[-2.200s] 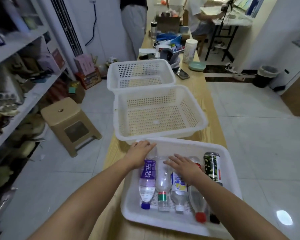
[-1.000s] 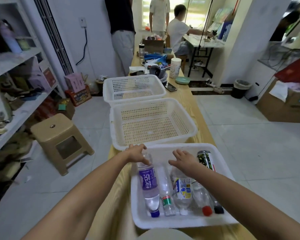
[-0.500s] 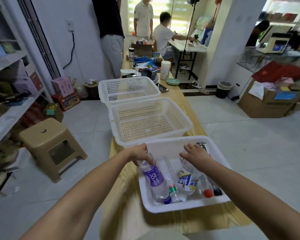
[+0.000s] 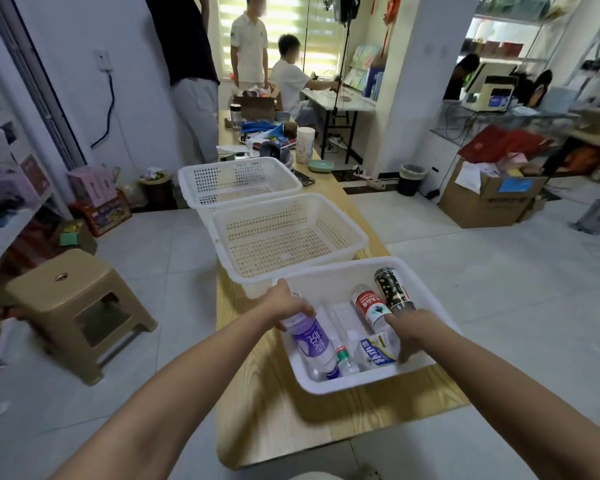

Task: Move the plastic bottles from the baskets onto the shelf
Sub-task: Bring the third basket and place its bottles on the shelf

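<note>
The nearest white basket [image 4: 329, 271] on the wooden table holds several plastic bottles lying down. My left hand [image 4: 284, 306] grips the base end of the purple-labelled bottle [image 4: 314, 341], tilted with its cap down in the basket. My right hand [image 4: 407, 332] grips the blue-and-white-labelled bottle [image 4: 376, 351], also tilted up. A clear bottle with a green band [image 4: 342, 355] lies between them. A red-labelled bottle [image 4: 369, 304] and a dark patterned bottle [image 4: 392, 287] lie at the basket's right. The shelf [image 4: 0, 233] stands at the far left.
Two empty white baskets [image 4: 288, 233] [image 4: 238, 180] sit further along the long wooden table [image 4: 267, 420]. A tan plastic stool [image 4: 70, 306] stands on the floor between table and shelf. Three people are at the far end, with clutter on the table there.
Both hands have closed round bottles and raised their base ends. The right hand drew its bottle toward the near right corner, uncovering the red-labelled bottle. The view has shifted back and up.
</note>
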`<action>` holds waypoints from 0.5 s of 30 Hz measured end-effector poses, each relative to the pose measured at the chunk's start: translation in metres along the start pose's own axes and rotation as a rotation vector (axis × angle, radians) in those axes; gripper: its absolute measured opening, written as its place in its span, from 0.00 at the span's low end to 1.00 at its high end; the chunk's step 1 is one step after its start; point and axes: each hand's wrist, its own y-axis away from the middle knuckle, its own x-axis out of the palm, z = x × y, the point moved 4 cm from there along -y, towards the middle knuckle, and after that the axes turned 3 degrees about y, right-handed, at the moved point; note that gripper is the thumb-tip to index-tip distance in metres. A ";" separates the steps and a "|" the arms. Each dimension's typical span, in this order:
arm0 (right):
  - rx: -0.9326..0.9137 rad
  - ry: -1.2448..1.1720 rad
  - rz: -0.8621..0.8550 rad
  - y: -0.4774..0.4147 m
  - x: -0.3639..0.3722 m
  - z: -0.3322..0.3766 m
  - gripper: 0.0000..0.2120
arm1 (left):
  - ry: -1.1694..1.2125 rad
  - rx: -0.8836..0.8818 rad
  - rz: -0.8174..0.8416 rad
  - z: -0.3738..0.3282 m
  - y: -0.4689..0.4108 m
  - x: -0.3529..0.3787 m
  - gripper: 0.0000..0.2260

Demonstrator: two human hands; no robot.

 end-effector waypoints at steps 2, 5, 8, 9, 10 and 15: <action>0.061 -0.060 -0.032 0.004 0.000 0.001 0.48 | 0.011 -0.008 -0.028 0.002 0.006 0.000 0.32; 0.147 -0.260 -0.033 0.012 -0.005 0.000 0.48 | 0.111 -0.080 -0.102 0.007 0.014 -0.003 0.33; 0.250 -0.503 -0.040 0.021 0.002 -0.008 0.44 | 0.295 -0.168 -0.143 0.015 0.018 -0.008 0.35; 0.279 -0.599 -0.032 0.024 0.008 -0.012 0.43 | 0.373 -0.192 -0.145 0.019 0.020 -0.009 0.36; 0.305 -0.709 -0.013 0.027 0.013 -0.017 0.41 | 0.446 -0.210 -0.144 0.023 0.021 -0.009 0.35; 0.382 -1.486 0.093 0.043 0.044 -0.032 0.31 | 0.740 -0.244 -0.155 0.043 0.031 -0.002 0.25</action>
